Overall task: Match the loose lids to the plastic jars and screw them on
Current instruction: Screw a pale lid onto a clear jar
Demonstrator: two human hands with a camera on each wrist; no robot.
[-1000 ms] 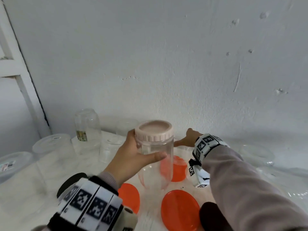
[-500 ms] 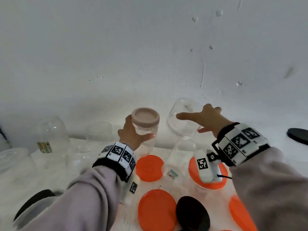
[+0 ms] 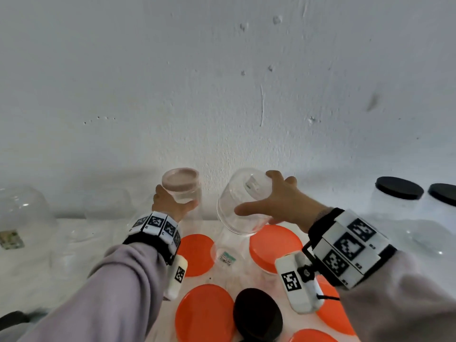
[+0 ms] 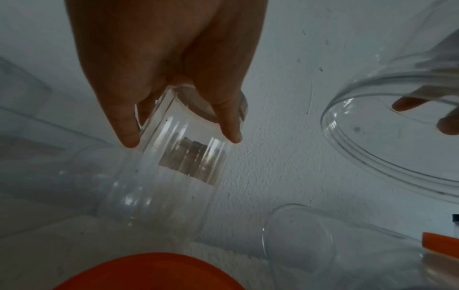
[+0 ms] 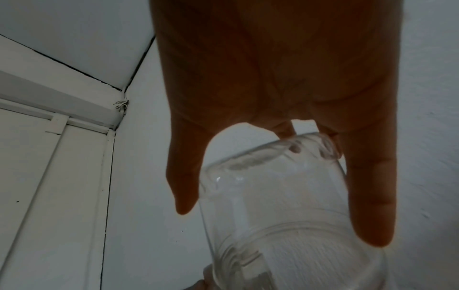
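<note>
Gripping a pink-lidded clear plastic jar (image 3: 181,187) near the wall, the left hand (image 3: 170,206) curls round its body while the right hand (image 3: 278,203) spreads round an uncapped clear plastic jar (image 3: 243,203), tilted above the bench (image 3: 61,255); both seem light, slippery, best held mid-body.

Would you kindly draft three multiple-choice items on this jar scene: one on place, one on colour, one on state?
1. Where does the right hand hold the open jar?
A. flat on the table
B. lifted above the orange lids
C. inside a box

2. What colour is the lid on the jar in the left hand?
A. pale pink
B. green
C. blue

3. How is the right hand's jar?
A. capped in black
B. lidless and tilted
C. full of liquid

Key: 1 B, it is raised over an orange lid; 2 A, the head view shows a pale pink lid; 3 B, its open mouth faces down towards the camera.
</note>
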